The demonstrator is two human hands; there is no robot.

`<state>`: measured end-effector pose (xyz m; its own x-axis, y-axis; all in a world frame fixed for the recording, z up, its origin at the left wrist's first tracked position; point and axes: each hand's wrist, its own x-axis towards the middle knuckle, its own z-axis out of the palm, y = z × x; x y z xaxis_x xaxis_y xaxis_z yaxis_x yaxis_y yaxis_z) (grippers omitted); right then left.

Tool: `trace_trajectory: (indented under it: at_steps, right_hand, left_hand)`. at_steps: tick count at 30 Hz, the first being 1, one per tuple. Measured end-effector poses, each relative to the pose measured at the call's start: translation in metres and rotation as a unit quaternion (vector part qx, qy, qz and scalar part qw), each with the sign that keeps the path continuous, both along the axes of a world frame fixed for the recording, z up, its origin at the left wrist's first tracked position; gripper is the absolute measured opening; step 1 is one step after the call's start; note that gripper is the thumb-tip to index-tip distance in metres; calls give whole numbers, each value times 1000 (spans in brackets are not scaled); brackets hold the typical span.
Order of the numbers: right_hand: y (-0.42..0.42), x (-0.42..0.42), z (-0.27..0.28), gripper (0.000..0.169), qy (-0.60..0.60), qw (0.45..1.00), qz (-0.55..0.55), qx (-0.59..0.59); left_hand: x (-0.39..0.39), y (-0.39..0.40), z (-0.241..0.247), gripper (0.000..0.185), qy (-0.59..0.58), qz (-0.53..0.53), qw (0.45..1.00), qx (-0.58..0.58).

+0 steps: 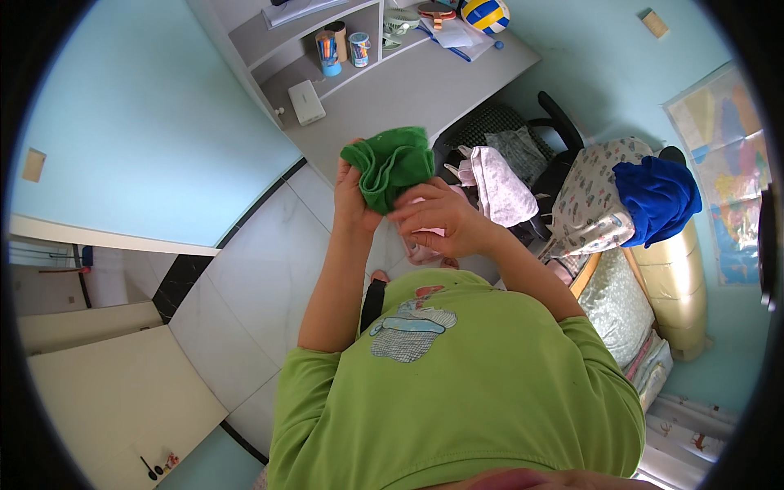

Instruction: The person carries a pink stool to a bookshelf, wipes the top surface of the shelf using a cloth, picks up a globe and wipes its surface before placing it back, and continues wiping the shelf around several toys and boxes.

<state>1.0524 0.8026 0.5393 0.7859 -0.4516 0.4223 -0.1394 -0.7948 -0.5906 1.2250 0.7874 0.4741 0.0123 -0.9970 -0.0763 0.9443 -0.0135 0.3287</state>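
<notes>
A bunched green cloth (395, 162) with wavy, folded edges is raised in front of me, near the front of the grey desk. My left hand (354, 205) grips it from below and from its left side. Beside the cloth's lower right edge is my right hand (450, 220), its fingers bent and spread apart. The fingertips come close to the fabric; whether they touch it is hard to tell. Beyond my right hand, a pale pink cloth (499, 187) hangs over the black office chair (554, 122). Partly behind that hand, low down, a pink plastic object (419, 252) shows.
The grey desk (380, 98) holds a white box (306, 103), pen containers (359, 50), a small fan (401, 21) and a volleyball (485, 15). Right of me, a blue cloth (658, 199) lies on a patterned fabric cover (594, 196). A doorway (79, 275) is at left.
</notes>
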Motion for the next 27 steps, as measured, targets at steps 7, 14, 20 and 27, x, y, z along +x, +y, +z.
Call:
trace_trajectory:
  at_steps: [7, 14, 20, 27]
  right_hand:
    - [-21, -22, 14, 51, -70, 968, -219, 102]
    - [-21, -43, -1, 26, -41, 990, -78, -112]
    - [-16, -56, 5, 24, -80, 991, 17, -103]
    - [-56, -92, 19, 22, -159, 902, -142, 375]
  left_hand:
    - [-28, -2, 27, 39, 100, -7, 990, -102]
    - [-50, -13, 36, 41, 71, 95, 978, -174]
    - [-52, -30, 19, 28, 182, 80, 969, -147]
    - [-36, -23, 35, 20, -285, 260, 922, -40]
